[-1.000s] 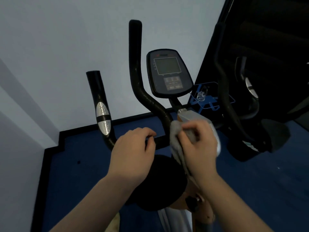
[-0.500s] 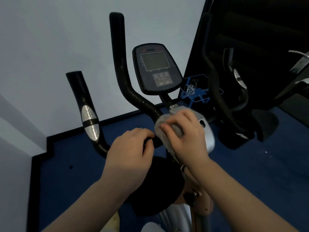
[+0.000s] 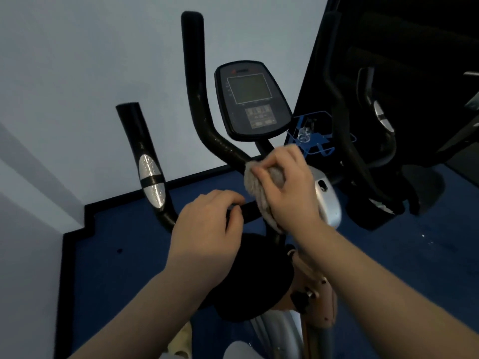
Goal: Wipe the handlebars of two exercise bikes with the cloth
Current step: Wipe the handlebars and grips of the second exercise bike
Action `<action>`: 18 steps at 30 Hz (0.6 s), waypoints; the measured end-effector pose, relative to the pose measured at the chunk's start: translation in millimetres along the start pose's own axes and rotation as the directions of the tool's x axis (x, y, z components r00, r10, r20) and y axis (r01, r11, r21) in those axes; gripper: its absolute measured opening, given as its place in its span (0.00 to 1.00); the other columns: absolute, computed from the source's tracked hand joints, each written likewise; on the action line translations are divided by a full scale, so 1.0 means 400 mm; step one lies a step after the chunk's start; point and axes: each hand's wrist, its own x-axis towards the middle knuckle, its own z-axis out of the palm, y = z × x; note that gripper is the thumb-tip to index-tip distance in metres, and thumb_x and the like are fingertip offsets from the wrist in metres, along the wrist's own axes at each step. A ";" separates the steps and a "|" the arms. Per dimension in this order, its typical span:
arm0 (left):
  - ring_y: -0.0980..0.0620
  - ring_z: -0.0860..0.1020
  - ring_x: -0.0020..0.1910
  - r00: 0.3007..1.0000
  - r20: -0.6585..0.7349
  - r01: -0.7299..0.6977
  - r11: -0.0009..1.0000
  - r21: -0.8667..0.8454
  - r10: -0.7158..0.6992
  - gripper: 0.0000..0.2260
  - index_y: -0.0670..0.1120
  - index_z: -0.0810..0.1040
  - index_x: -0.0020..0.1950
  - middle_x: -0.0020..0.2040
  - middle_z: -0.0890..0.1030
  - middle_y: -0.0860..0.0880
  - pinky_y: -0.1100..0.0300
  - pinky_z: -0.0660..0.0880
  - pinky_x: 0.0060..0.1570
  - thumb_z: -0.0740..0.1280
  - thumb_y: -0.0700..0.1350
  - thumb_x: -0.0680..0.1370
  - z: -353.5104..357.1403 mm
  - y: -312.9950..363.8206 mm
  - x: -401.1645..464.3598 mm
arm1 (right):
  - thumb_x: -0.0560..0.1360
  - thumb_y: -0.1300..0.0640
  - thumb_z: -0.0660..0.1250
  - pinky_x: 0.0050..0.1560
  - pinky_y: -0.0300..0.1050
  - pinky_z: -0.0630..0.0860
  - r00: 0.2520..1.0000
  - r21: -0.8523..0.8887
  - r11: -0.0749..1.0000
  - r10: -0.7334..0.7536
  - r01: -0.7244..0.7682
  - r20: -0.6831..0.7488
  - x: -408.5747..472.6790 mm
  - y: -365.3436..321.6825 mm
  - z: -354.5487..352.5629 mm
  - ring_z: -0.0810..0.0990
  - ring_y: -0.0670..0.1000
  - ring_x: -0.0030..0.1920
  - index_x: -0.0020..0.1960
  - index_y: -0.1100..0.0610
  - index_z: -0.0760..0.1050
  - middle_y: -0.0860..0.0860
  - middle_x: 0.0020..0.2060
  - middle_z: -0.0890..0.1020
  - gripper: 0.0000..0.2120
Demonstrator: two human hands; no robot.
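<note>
A black exercise-bike handlebar [image 3: 197, 99] rises in front of me, with a shorter left grip [image 3: 145, 156] that carries silver sensor pads. My left hand [image 3: 207, 229] is wrapped around the horizontal crossbar [image 3: 248, 212] at the handlebar's base. My right hand [image 3: 287, 187] presses a grey cloth [image 3: 255, 185] against the lower bend of the tall upright bar, just under the console [image 3: 251, 102]. Part of the cloth hangs down past the crossbar. A second bike's dark handlebar [image 3: 347, 141] stands to the right.
The black saddle [image 3: 259, 281] lies right below my forearms. A white wall closes off the left and back. Blue floor with a black skirting edge runs behind the bike. A blue bottle holder [image 3: 311, 138] sits between the two bikes. A dark panel fills the upper right.
My right hand with the cloth has slid from the crossbar junction up toward the bend of the tall bar. My left hand keeps its grip on the crossbar.
</note>
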 end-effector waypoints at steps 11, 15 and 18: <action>0.47 0.64 0.71 0.904 -0.425 0.003 0.992 0.123 0.050 0.16 0.45 0.74 0.63 0.69 0.70 0.46 0.53 0.59 0.71 0.61 0.41 0.75 -0.151 -0.108 0.118 | 0.77 0.54 0.65 0.40 0.48 0.73 0.986 -0.088 0.988 -0.116 0.128 0.121 0.125 -0.047 0.049 0.73 0.48 0.39 0.44 0.58 0.69 0.49 0.44 0.71 0.08; 0.49 0.55 0.76 0.904 -0.424 0.002 0.994 0.107 0.044 0.22 0.45 0.65 0.72 0.76 0.60 0.47 0.56 0.51 0.74 0.57 0.44 0.77 -0.189 -0.142 0.180 | 0.76 0.57 0.65 0.37 0.45 0.72 0.967 -0.088 0.982 -0.146 0.167 0.207 0.046 -0.028 0.010 0.72 0.45 0.39 0.43 0.55 0.67 0.45 0.44 0.68 0.07; 0.49 0.56 0.75 0.926 -0.378 0.024 0.993 0.116 0.022 0.23 0.44 0.63 0.73 0.75 0.62 0.47 0.53 0.53 0.74 0.57 0.46 0.78 -0.187 -0.172 0.208 | 0.75 0.57 0.67 0.29 0.42 0.65 0.955 -0.252 0.929 -0.226 0.270 0.190 0.111 -0.054 0.060 0.70 0.49 0.32 0.43 0.57 0.68 0.49 0.43 0.70 0.08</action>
